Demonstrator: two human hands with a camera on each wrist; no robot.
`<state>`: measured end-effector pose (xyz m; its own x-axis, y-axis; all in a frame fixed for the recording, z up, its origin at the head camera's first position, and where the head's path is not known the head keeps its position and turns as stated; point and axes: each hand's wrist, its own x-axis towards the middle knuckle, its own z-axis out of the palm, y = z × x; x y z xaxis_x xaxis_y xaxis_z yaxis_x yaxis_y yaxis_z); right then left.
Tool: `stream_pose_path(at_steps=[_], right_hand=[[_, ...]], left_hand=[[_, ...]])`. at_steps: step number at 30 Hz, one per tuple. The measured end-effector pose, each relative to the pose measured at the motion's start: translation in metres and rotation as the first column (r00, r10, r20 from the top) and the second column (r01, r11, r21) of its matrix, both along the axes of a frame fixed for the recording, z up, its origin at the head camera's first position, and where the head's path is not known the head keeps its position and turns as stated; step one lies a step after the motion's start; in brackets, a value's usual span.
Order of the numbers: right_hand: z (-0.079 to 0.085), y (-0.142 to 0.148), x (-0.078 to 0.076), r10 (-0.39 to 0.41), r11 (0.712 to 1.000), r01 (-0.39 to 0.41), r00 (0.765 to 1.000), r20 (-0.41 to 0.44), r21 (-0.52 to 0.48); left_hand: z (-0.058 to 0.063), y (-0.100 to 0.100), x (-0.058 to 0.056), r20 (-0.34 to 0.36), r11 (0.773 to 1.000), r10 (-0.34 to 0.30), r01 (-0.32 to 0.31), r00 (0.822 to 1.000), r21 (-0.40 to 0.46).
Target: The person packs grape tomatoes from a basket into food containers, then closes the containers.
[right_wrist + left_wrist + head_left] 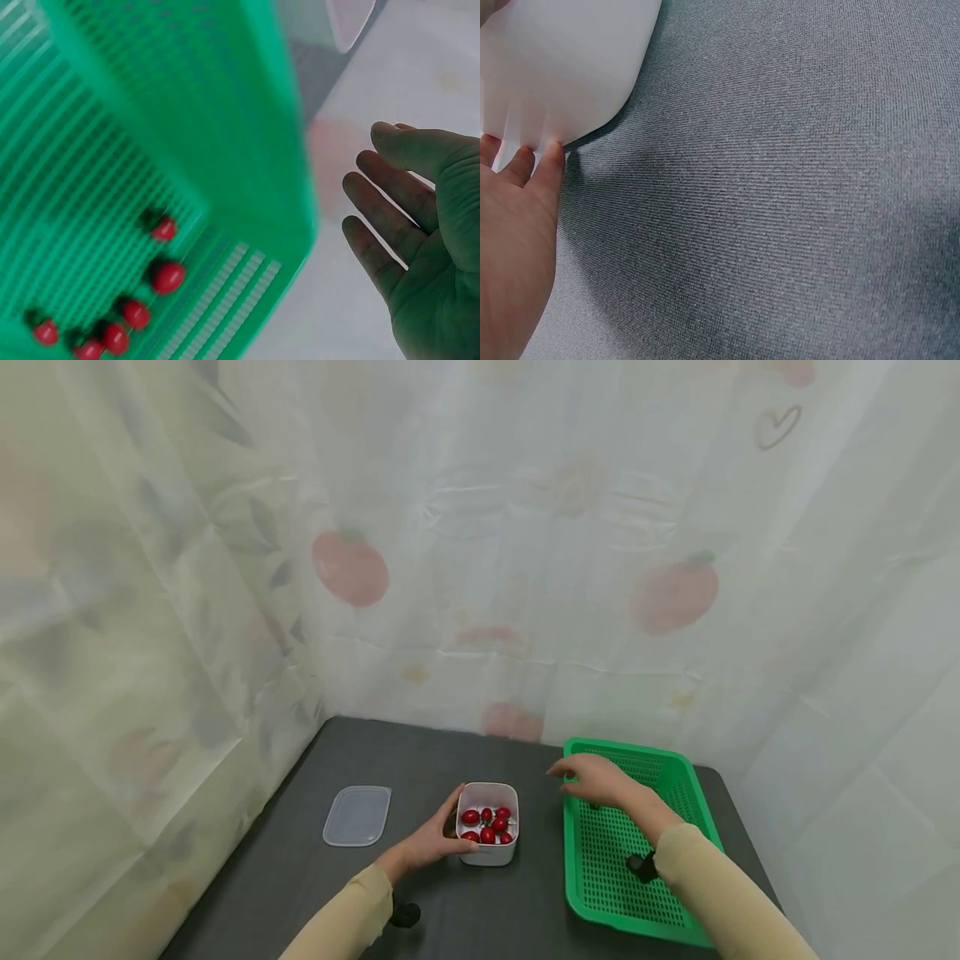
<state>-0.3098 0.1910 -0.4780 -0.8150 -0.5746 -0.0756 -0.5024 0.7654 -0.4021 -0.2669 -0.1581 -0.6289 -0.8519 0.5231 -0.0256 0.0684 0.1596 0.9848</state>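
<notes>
A square white plastic container (491, 857) stands on the dark table in the head view, with several cherry tomatoes (487, 835) in its bottom. My left hand (426, 842) grips it from the left side, thumb along the front and fingers toward the back. In the left wrist view, fingertips (551, 154) press against its pale wall. My right hand (596, 779) hovers over the left rim of a green basket (572, 868), fingers loosely extended and holding nothing. Inside the basket, the right wrist view has several more cherry tomatoes (168, 277) near one end.
A flat translucent lid (357, 817) lies on the table (420, 752) to the left of the container. Patterned white curtains (487, 568) hang behind the table and along its sides. The basket takes up the table's right part.
</notes>
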Motion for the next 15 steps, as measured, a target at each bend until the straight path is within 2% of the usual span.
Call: stream_pose_path(at_steps=[7, 15], right_hand=[[-0.002, 0.044, 0.004, -0.040, 0.999, 0.040, 0.999, -0.003, 0.035], [-0.008, 0.071, 0.007, -0.045, 0.995, 0.045, 0.999, -0.005, 0.090]], left_hand=[[-0.004, -0.003, -0.002, 0.007, 1.000, 0.008, -0.008, 1.000, 0.005], [-0.003, -0.003, -0.001, 0.009, 1.000, 0.002, -0.002, 1.000, 0.009]])
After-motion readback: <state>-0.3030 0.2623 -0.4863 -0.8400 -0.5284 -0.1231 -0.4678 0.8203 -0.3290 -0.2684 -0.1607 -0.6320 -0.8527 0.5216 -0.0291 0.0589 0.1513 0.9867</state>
